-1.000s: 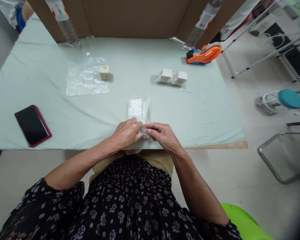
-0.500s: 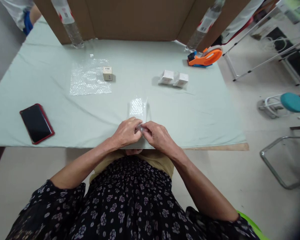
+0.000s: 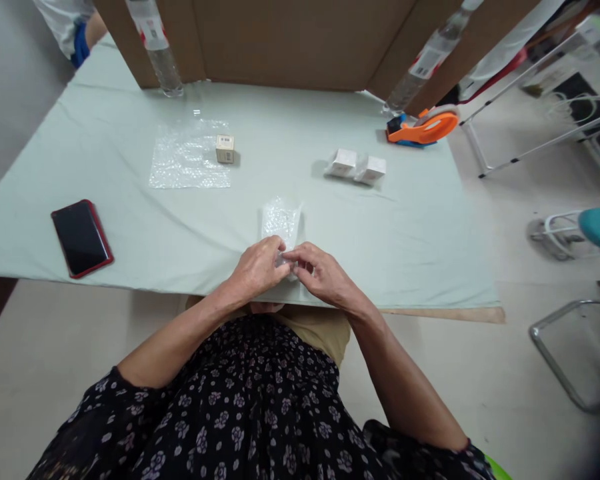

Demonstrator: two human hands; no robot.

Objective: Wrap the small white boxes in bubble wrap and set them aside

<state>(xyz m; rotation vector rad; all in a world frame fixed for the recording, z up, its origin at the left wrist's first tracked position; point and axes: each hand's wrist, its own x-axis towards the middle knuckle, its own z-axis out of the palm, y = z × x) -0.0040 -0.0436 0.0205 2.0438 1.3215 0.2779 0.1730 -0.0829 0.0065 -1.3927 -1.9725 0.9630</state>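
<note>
My left hand (image 3: 257,269) and my right hand (image 3: 320,275) meet at the near edge of the table, fingers curled and pinching the near end of a strip of bubble wrap (image 3: 280,220). The strip runs away from me across the pale green cloth (image 3: 410,220). What lies inside the wrap under my fingers is hidden. Farther back a small tan box (image 3: 225,148) stands at the right edge of a flat bubble wrap sheet (image 3: 189,155). Two wrapped white boxes (image 3: 356,166) lie side by side at the right.
An orange tape dispenser (image 3: 423,127) sits at the far right corner. A red-cased phone (image 3: 82,237) lies at the left. Two plastic bottles (image 3: 160,47) (image 3: 425,63) stand against a cardboard screen (image 3: 300,40). Another person's blue-gloved arm (image 3: 83,37) shows far left. Stools stand on the right.
My hands have stayed together on the end of the wrap, with small finger shifts. The camera has tilted, so everything sits slightly lower and to the right.
</note>
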